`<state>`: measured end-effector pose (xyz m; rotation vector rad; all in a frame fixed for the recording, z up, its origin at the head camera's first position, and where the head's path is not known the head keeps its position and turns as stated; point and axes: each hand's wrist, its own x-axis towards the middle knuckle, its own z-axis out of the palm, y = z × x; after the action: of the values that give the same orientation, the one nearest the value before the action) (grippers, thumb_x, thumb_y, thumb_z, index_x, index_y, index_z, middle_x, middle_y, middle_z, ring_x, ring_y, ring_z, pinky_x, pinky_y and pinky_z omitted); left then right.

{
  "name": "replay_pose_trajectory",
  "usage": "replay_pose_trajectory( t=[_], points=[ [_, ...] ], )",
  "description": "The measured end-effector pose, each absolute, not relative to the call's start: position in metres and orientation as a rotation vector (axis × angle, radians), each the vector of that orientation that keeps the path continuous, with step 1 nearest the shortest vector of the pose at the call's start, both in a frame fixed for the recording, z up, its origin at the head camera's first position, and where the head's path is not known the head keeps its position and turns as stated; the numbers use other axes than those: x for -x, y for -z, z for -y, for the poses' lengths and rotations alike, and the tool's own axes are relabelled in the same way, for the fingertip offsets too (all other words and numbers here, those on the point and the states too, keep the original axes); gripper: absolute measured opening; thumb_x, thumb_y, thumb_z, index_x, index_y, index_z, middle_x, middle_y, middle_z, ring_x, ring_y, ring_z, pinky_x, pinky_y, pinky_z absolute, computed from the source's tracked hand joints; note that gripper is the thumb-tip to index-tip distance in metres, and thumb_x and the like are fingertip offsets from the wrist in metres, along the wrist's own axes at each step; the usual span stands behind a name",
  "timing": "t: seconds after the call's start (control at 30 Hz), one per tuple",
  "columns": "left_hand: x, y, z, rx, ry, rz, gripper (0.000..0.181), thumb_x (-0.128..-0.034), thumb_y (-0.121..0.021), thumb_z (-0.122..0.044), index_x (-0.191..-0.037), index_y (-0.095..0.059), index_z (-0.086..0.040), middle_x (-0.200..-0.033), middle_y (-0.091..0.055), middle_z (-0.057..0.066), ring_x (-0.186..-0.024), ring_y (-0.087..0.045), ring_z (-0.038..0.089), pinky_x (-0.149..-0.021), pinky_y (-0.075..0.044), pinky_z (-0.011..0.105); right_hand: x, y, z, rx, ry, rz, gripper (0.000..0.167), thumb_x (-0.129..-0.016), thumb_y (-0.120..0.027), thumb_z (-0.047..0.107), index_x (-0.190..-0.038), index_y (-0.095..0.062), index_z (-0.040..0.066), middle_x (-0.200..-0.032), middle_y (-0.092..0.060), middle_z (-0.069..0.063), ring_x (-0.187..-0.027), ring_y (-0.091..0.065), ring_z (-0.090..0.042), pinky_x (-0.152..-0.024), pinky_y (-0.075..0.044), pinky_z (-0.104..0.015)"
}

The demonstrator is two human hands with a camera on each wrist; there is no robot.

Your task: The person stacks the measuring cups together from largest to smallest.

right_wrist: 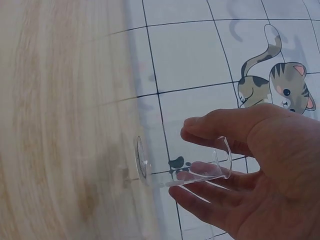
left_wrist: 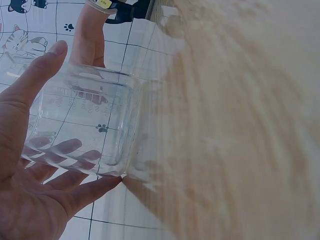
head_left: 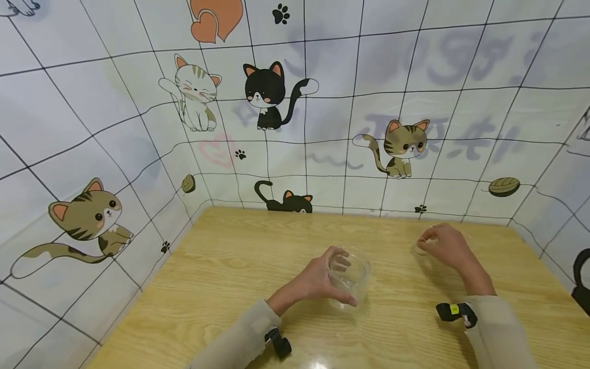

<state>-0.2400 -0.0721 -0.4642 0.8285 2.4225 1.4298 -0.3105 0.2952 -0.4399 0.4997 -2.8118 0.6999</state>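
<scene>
My left hand (head_left: 318,277) holds a clear beaker (head_left: 355,274) from its left side, thumb at the near side and fingers round the far side. In the left wrist view the beaker (left_wrist: 80,117) shows printed measuring marks and stands upright at the tabletop, with no contents visible. Farther back on the right, my right hand (head_left: 449,246) has its thumb and fingers round a small clear vessel (head_left: 418,249). The right wrist view shows this vessel (right_wrist: 200,179) upright, with a round flat foot (right_wrist: 141,159) at the tabletop; its exact kind is hard to tell.
A light wood-grain table (head_left: 221,266) lies under both hands. White cloth (head_left: 322,118) printed with grid lines and cats encloses its back and sides. Part of a black object (head_left: 583,284) shows at the right edge.
</scene>
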Motion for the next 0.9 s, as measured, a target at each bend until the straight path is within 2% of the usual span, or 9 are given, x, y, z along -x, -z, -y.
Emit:
replay_pose_trajectory(
  t=[0.1,0.23,0.33,0.5,0.6,0.77,0.9],
  points=[
    [0.239,0.464,0.072,-0.839,-1.422,-2.438,0.099,-0.0701,-0.098,-0.030,-0.149,-0.039,-0.026,-0.142,-0.063,-0.004,-0.131,-0.062,0.015,-0.102,-0.052,0.025,0.310,0.435,-0.293,-0.502,-0.696,2.806,0.019,-0.095,-0.073,0.018,-0.093,-0.078,0.000,-0.108,-0.070,-0.029,-0.104,-0.061,-0.048,-0.083,-0.050,-0.064],
    [0.238,0.462,0.071,-0.843,-1.412,-2.457,0.101,-0.0693,-0.099,-0.030,-0.150,-0.038,-0.025,-0.141,-0.063,-0.005,-0.130,-0.063,0.016,-0.102,-0.052,0.025,0.307,0.426,-0.288,-0.495,-0.698,2.812,0.024,-0.095,-0.072,0.019,-0.093,-0.079,-0.004,-0.120,-0.065,-0.037,-0.116,-0.056,-0.054,-0.090,-0.049,-0.068],
    [0.238,0.463,0.072,-0.839,-1.410,-2.453,0.101,-0.0696,-0.098,-0.029,-0.150,-0.038,-0.024,-0.143,-0.063,-0.002,-0.131,-0.062,0.016,-0.102,-0.052,0.026,0.303,0.419,-0.283,-0.498,-0.694,2.819,0.026,-0.095,-0.072,0.021,-0.095,-0.079,-0.005,-0.123,-0.064,-0.037,-0.118,-0.055,-0.054,-0.092,-0.048,-0.069],
    [0.237,0.464,0.073,-0.837,-1.417,-2.439,0.101,-0.0700,-0.098,-0.029,-0.151,-0.038,-0.024,-0.145,-0.062,0.005,-0.131,-0.062,0.016,-0.102,-0.052,0.026,0.295,0.406,-0.273,-0.509,-0.685,2.821,0.029,-0.096,-0.071,0.024,-0.095,-0.080,-0.004,-0.126,-0.063,-0.037,-0.118,-0.055,-0.054,-0.090,-0.048,-0.068],
    [0.237,0.464,0.073,-0.837,-1.419,-2.435,0.101,-0.0700,-0.098,-0.028,-0.151,-0.037,-0.024,-0.145,-0.062,0.006,-0.131,-0.062,0.017,-0.102,-0.052,0.025,0.289,0.397,-0.267,-0.525,-0.667,2.813,0.030,-0.097,-0.072,0.025,-0.094,-0.080,-0.003,-0.127,-0.062,-0.037,-0.115,-0.057,-0.052,-0.087,-0.051,-0.065],
    [0.237,0.465,0.073,-0.845,-1.422,-2.438,0.103,-0.0700,-0.098,-0.028,-0.152,-0.037,-0.019,-0.145,-0.062,0.006,-0.130,-0.063,0.018,-0.102,-0.052,0.025,0.279,0.384,-0.256,-0.565,-0.616,2.773,0.027,-0.095,-0.075,0.024,-0.092,-0.080,-0.002,-0.120,-0.063,-0.034,-0.099,-0.064,-0.046,-0.078,-0.055,-0.059],
    [0.237,0.466,0.073,-0.848,-1.426,-2.442,0.102,-0.0702,-0.098,-0.028,-0.152,-0.037,-0.020,-0.144,-0.063,0.003,-0.130,-0.063,0.017,-0.101,-0.052,0.025,0.275,0.379,-0.249,-0.581,-0.584,2.754,0.025,-0.095,-0.075,0.023,-0.090,-0.081,0.000,-0.119,-0.064,-0.033,-0.101,-0.064,-0.046,-0.078,-0.055,-0.058]
  ],
)
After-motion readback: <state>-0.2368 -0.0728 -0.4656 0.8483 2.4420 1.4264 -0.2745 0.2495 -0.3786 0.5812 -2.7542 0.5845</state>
